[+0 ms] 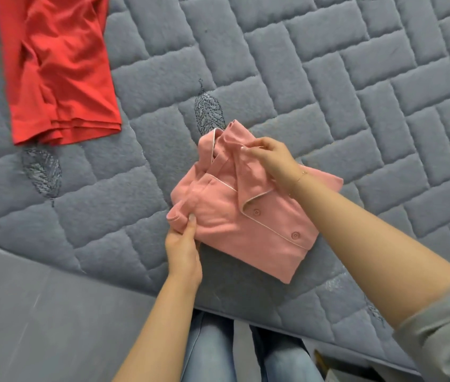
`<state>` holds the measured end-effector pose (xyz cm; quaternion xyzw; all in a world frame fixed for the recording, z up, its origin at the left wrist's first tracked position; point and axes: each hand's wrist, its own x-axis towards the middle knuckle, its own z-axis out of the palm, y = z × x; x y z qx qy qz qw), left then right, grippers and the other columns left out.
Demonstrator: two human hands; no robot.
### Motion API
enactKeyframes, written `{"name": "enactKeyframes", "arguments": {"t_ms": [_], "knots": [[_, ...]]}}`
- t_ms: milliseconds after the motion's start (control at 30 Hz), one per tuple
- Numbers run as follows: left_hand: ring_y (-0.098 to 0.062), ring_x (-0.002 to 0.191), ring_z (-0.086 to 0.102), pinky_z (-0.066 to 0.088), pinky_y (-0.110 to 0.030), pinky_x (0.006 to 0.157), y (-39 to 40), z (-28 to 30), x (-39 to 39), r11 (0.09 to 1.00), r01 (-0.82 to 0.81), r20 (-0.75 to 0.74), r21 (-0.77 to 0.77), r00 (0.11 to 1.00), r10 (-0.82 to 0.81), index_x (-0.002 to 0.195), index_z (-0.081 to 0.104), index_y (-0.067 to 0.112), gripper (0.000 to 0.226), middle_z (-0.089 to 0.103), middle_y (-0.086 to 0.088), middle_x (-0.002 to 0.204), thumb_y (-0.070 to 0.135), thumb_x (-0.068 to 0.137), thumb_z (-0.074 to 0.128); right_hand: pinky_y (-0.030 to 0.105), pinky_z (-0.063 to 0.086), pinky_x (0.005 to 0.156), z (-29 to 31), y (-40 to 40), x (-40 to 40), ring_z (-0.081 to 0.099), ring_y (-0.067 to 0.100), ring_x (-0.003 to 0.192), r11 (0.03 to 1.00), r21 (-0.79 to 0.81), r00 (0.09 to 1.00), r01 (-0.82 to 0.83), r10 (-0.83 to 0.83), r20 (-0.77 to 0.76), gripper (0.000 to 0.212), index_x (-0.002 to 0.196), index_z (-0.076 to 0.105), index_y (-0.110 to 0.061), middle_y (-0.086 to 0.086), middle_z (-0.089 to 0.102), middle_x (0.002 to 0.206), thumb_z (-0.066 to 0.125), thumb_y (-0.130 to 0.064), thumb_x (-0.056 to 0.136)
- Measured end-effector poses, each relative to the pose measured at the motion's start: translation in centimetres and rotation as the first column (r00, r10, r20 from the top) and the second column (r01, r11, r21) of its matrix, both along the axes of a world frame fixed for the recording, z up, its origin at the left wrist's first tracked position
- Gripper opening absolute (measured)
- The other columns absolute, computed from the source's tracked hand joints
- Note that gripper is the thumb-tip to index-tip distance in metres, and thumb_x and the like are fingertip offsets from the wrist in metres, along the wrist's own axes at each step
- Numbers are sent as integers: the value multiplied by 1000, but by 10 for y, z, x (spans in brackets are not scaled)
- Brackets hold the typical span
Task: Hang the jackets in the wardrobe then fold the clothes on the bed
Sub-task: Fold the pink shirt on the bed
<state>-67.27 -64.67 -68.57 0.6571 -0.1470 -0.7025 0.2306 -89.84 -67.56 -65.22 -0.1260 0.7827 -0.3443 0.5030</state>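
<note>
A pink buttoned shirt [248,224] with white piping lies folded into a small packet on the grey quilted bed [328,92], near its front edge. My left hand [182,249] pinches the packet's near left corner between thumb and fingers. My right hand [270,158] pinches the fabric at the collar on the far side. A red garment [58,70] lies spread flat at the upper left of the bed, apart from both hands.
The bed's front edge [246,315] runs across the lower part of the view, with my legs in blue jeans [210,351] standing against it. A plain grey surface [39,312] fills the lower left.
</note>
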Motion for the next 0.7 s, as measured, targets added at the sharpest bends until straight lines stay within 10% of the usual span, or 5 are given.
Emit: {"name": "enactKeyframes", "arguments": {"t_ms": [167,300,467,567,700], "knots": [[-4,99,57,44,-16,81,-1,-4,7,1000,5,311,-24,950,3,131,45,17,51,58,-1,121,21,88,73,28,45,101,12,4,34,57,24,122,974,-54,827,221,-158,539,43,132,50,-8,15,58,131,42,8,94],[-11,109,63,51,-27,91,-12,-2,12,993,116,79,30,990,-118,130,55,16,37,65,1,120,23,95,64,24,39,107,17,40,65,45,29,135,983,-156,995,-92,95,8,62,137,47,7,19,49,142,37,26,79],[-9,90,71,57,-21,77,-26,15,17,989,143,-48,-41,988,-145,107,69,10,17,76,0,97,9,92,63,47,8,122,-5,103,131,5,22,151,722,164,574,-672,648,-501,101,156,12,-17,6,9,163,69,-18,72],[-10,86,71,58,-20,74,-20,33,15,970,222,-67,-96,971,-229,101,69,10,12,76,-1,92,9,88,66,55,7,121,-18,100,157,4,22,152,783,329,513,-528,602,-611,106,156,3,-19,5,6,164,72,-30,77],[-16,99,68,55,-27,89,-14,53,10,914,358,-40,-192,928,-371,108,66,6,19,75,-8,103,9,89,66,47,46,97,-15,80,143,58,29,122,982,-40,780,-186,123,-613,69,138,53,-8,10,61,133,64,8,71]]}}
